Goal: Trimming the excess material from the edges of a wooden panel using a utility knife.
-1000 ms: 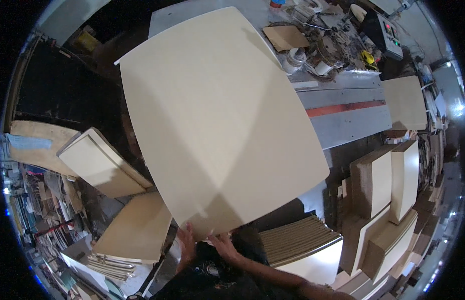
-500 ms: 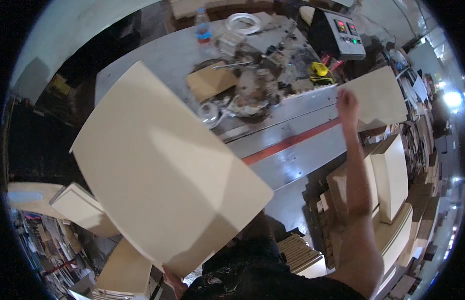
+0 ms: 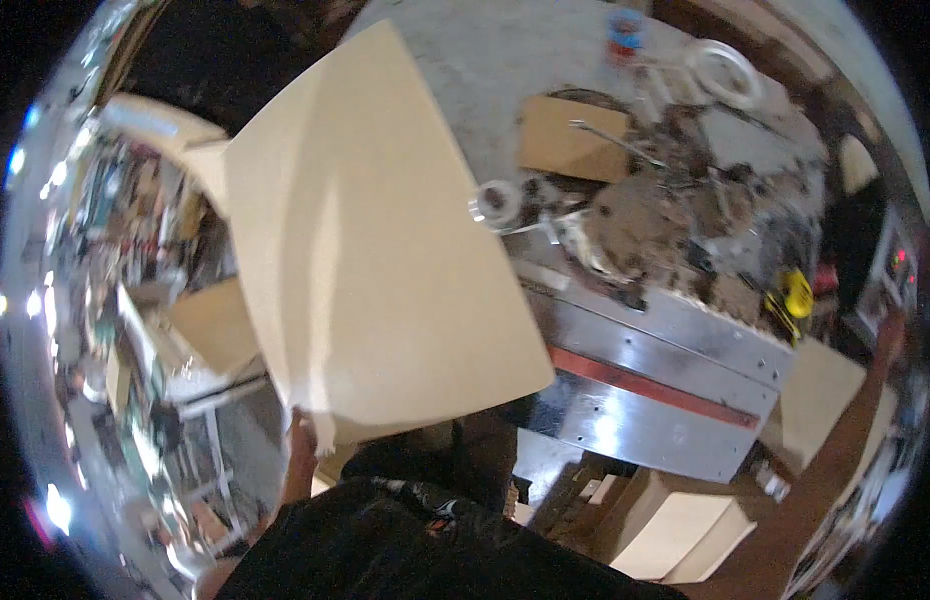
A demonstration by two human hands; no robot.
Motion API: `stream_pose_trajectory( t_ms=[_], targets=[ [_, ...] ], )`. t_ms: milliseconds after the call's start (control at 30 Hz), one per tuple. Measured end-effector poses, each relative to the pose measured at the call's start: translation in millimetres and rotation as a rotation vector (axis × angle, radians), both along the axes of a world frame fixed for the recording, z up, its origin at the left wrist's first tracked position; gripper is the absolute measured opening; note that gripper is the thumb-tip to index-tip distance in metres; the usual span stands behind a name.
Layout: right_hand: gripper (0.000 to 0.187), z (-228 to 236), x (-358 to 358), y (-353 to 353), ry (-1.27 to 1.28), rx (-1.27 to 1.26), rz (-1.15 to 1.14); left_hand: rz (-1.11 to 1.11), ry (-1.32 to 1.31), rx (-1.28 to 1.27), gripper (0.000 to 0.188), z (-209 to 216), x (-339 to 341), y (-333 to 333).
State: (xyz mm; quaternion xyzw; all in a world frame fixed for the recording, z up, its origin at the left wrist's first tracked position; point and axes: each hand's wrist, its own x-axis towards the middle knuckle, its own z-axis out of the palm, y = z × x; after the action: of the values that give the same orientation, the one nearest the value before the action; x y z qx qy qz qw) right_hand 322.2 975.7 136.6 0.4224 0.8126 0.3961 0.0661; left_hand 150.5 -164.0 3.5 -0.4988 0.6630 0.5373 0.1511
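1. While your left hand [image 3: 303, 440] pinches the lower edge of the large pale-cream flat board [image 3: 375, 240], that board has swung left since a second ago, off the grey metal workbench [image 3: 675, 350].
2. Your right hand [image 3: 890, 335] has let go and now reaches far right (finger state I cannot tell).
3. So one hand alone carries it.
4. No open container shows contents; a clear tape roll [image 3: 495, 203] lies on the bench.

A grey workbench [image 3: 545, 60] bears cardboard [image 3: 565, 140], tape rolls [image 3: 723, 68] and clutter.
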Motion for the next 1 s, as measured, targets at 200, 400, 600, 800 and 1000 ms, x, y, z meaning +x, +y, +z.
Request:
stream_pose_trajectory(
  t_ms=[200, 400, 600, 800, 1000],
  targets=[
    [0.047, -15, -44, -17, 0.604, -0.26, -0.495, 0.06, 0.069, -0.11, 0.041, -11, 41, 6],
    [0.032, -106, 47, -196, 1.353, -0.535, 0.295, -0.037, 0.002, -0.176, 0.054, -12, 44, 15],
    [0.026, -173, -27, -595, 1.586, -1.422, 0.078, -0.384, -0.247, -0.271, 0.072, -35, 22, -3],
    [0.037, -102, -144, -783, 0.777, -1.67, -0.181, -0.204, 0.015, 0.075, 0.071, -97, 24, -35],
    [0.056, -99, -146, -877, 0.772, -1.519, 0.027, -0.657, 0.475, 0.167, 0.061, -42, 15, -8]
  ],
)
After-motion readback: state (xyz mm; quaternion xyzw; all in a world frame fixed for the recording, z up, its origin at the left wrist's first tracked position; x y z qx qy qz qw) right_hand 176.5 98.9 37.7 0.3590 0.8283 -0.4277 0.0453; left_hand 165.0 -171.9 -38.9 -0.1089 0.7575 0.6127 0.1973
